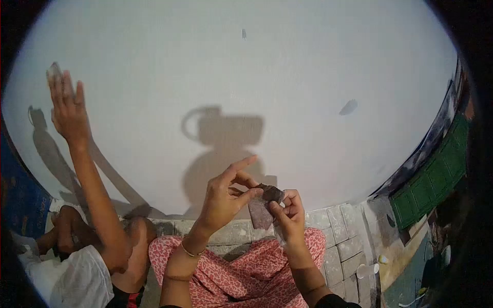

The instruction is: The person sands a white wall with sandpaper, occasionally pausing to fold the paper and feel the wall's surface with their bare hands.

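Just above my lap, my two hands meet at a small dark, brownish piece (261,214) that looks like a thin sheet or cloth. My right hand (290,214) grips its right side between thumb and bent fingers. At its upper left edge, my left hand (226,197) pinches with thumb and a finger, while the index finger points up and away. A thin bracelet is on my left wrist. Behind the hands stands a pale wall (308,138) with grey marks and shadows on it.
At the left a seated person in a white top (77,274) reaches a hand (70,115) up to the wall. Paving bricks (351,249), a white cup (367,270) and a green crate-like panel (429,174) are at the right. Patterned pink fabric (241,280) covers my lap.
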The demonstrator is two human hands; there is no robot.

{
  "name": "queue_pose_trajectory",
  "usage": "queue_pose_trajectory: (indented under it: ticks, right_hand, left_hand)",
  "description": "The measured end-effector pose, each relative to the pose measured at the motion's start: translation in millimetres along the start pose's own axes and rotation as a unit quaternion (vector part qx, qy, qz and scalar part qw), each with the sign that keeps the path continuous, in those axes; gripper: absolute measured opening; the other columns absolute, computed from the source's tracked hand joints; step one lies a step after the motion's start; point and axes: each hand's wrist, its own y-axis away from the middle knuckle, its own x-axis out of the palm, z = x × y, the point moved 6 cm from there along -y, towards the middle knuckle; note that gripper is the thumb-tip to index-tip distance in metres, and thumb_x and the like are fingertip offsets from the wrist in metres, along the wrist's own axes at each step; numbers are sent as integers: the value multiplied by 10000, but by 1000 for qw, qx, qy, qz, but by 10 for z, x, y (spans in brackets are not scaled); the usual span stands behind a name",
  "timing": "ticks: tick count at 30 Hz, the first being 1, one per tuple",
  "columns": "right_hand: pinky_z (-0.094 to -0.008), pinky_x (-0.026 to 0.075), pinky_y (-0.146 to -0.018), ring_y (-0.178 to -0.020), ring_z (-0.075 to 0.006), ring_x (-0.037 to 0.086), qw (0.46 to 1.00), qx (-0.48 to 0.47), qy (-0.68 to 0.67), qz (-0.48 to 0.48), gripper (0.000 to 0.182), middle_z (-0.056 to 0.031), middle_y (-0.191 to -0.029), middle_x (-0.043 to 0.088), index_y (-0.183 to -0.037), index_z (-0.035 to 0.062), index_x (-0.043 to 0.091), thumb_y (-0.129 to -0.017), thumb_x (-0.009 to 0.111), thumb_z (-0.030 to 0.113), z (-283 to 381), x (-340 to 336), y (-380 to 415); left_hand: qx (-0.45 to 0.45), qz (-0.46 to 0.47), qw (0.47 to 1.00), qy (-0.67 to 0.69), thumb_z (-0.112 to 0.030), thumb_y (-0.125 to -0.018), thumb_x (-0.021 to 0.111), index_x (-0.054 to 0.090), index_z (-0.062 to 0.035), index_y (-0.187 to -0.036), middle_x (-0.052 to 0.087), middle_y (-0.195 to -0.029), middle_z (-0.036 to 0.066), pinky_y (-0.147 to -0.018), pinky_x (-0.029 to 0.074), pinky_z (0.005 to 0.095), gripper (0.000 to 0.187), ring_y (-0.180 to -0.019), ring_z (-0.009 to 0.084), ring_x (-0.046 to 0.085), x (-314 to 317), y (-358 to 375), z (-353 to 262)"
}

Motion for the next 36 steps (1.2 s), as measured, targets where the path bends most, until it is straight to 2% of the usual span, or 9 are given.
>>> queue_pose_trajectory:
  ticks: [9,14,17,19,23,25,28,32,36]
  right_hand:
    - [-332,534,-784,-929,-191,612,998,18,-59,18,318,-101,-1058,596,-1124,26,450,-845,580,-55,38,135,8]
    - [-340,526,-799,-991,-201,590,994,92,-54,11,171,-93,-1030,609,-991,13,540,-838,610,-18,-60,33,-103]
    - [-306,513,-765,-892,-160,590,998,-6,-7,-62,119,-68,-973,610,-919,15,562,-831,642,21,227,-78,-288]
    - [-293,492,-748,-819,-130,554,990,-90,30,-108,133,-55,-948,589,-900,19,561,-819,664,40,525,-161,-445]
    - [-254,456,-760,-904,-160,549,787,-527,293,-133,115,-88,-995,575,-904,40,569,-813,611,-17,1221,132,-631]
    - [-308,437,-844,-1039,-239,553,674,-597,417,-123,181,-132,-1079,581,-943,43,579,-783,594,-39,1243,284,-824]
    - [-443,227,-1069,-1264,-343,407,537,-608,582,-65,296,-173,-1333,471,-1106,50,558,-812,539,78,997,524,-1223]
    - [-451,94,-1118,-1360,-332,252,489,-599,631,-68,504,-180,-1421,362,-1300,43,449,-879,416,319,803,470,-1352]
    - [-484,87,-1107,-1356,-374,237,452,-573,682,-47,536,-241,-1409,344,-1313,-37,406,-907,400,314,792,513,-1294]
  left_hand:
    - [75,8,997,-29,24,-750,703,661,-64,-1015,591,-913,23,-657,540,211,282,-833,98,593,-10,-4,-40]
    - [66,-25,997,-10,-13,-749,716,660,-49,-962,583,-935,34,-649,546,237,223,-823,117,598,-67,-46,48]
    - [137,-115,972,-155,-152,-757,735,642,-87,-1081,587,-1059,76,-837,513,367,343,-1015,247,582,-185,-36,-20]
    - [252,-257,847,-391,-348,-765,716,506,-153,-1282,427,-1312,147,-991,361,503,591,-1258,348,379,-276,5,-104]
    - [247,-286,799,-467,-476,-789,640,326,-198,-1414,154,-1461,221,-1052,150,605,753,-1364,433,102,-395,-84,202]
    - [198,-290,795,-495,-475,-729,696,184,-204,-1462,-34,-1488,259,-1035,14,666,934,-1356,492,-44,-449,-133,373]
    - [129,-255,808,-515,-513,-725,680,85,-198,-1477,-124,-1469,295,-1000,-69,685,1009,-1336,520,-117,-480,-184,578]
    - [118,-240,811,-520,-549,-717,666,46,-198,-1478,-151,-1458,309,-972,-86,706,1042,-1322,534,-151,-496,-205,627]
    - [116,-241,815,-513,-594,-695,656,96,-213,-1477,-129,-1470,290,-966,-87,711,1035,-1329,518,-154,-489,-190,637]
